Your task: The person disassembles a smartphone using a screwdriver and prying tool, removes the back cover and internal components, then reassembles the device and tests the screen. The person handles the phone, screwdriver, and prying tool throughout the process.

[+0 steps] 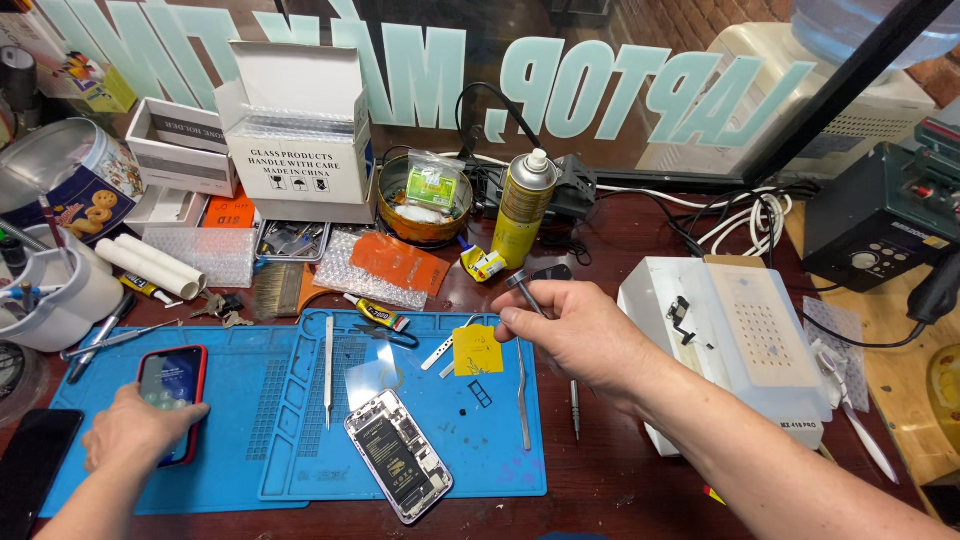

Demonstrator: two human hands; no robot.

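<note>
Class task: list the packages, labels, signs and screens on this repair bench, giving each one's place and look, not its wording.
Open white cardboard box: back left, black print.
Yellow spray can: back centre, white cap.
Red-cased phone: under left hand, screen lit.
Yellow sticky note: blue mat.
Pale window lettering: mirrored.

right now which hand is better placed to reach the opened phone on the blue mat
Right. The right hand hovers over the blue mat holding a small metal tool, just above the opened phone. The left hand rests on the red-cased phone, further off.
</note>
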